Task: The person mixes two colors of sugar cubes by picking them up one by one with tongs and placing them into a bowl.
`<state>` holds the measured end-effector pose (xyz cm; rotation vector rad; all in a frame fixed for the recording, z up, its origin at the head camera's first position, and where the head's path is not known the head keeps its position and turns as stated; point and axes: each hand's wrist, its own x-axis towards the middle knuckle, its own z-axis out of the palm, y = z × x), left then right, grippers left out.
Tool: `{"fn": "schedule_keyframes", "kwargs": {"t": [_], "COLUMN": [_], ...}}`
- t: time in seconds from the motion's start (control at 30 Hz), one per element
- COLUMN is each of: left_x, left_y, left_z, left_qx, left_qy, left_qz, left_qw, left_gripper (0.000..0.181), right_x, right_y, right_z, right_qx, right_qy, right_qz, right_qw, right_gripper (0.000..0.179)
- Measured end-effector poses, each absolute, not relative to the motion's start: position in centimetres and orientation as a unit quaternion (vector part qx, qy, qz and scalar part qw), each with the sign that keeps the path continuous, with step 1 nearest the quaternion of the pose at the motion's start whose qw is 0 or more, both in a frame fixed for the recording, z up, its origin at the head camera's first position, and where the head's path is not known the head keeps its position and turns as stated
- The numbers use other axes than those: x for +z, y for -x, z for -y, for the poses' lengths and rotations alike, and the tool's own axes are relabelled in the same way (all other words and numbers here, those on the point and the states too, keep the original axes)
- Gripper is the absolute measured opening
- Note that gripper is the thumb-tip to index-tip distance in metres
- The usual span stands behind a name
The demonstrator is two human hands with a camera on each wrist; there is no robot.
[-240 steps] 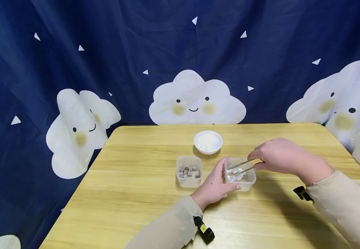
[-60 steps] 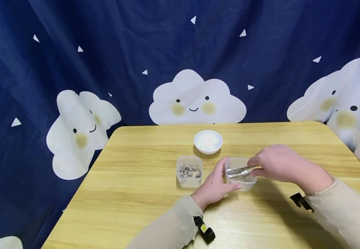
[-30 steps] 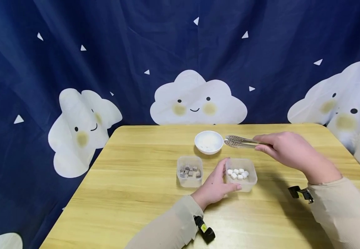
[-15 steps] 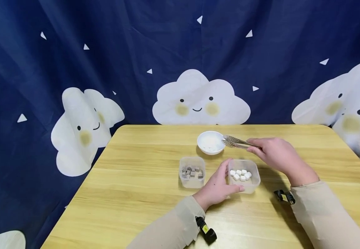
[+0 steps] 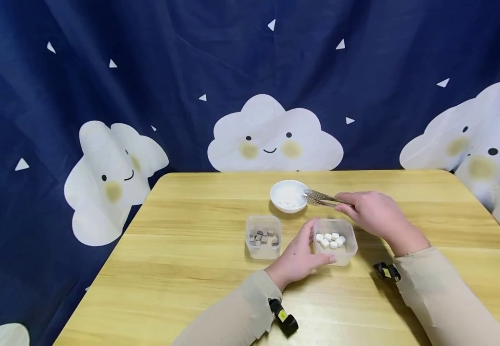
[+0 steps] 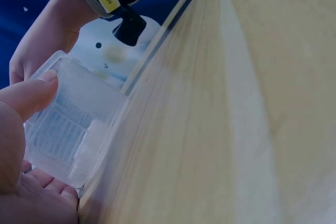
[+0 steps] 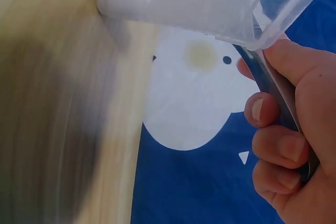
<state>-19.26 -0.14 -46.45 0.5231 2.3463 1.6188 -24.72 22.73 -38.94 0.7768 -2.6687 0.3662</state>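
Observation:
My left hand (image 5: 298, 257) grips the left side of a clear plastic container (image 5: 347, 252), thumb along its near wall. Several white cubes (image 5: 333, 244) lie in it. In the left wrist view the thumb (image 6: 32, 95) presses on the container's wall. My right hand (image 5: 375, 214) holds perforated metal tongs (image 5: 319, 197) by the handle. Their tips reach over the right rim of a white bowl (image 5: 277, 202), with a small whitish piece seemingly between them. Small pale pieces lie in the bowl. The right wrist view shows curled fingers (image 7: 281, 148) around the tongs.
A second clear container (image 5: 253, 252) with several grey-brown cubes (image 5: 264, 238) stands left of the held one. All stand on a wooden table (image 5: 168, 269). A dark blue curtain (image 5: 181, 62) with cloud faces hangs behind the table's far edge.
My right hand first worked the tongs inside the white-cube container, then lifted them up and moved them left to the bowl's rim. My left hand has kept its grip on the container.

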Motion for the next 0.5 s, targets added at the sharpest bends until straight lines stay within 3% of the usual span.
{"fn": "schedule_keyframes", "kwargs": {"t": [0.5], "left_x": [-46.3], "left_y": [19.3], "left_z": [0.3], "left_qx": [0.579], "left_qy": [-0.190], "left_qz": [-0.782], "left_qw": [0.130], "left_gripper": [0.098], "right_x": [-37.7], "right_y": [24.3], "right_z": [-22.9], "right_qx": [0.137], "right_qy": [-0.249], "right_qz": [0.951], "right_qw": [0.119], "right_gripper": [0.041]}}
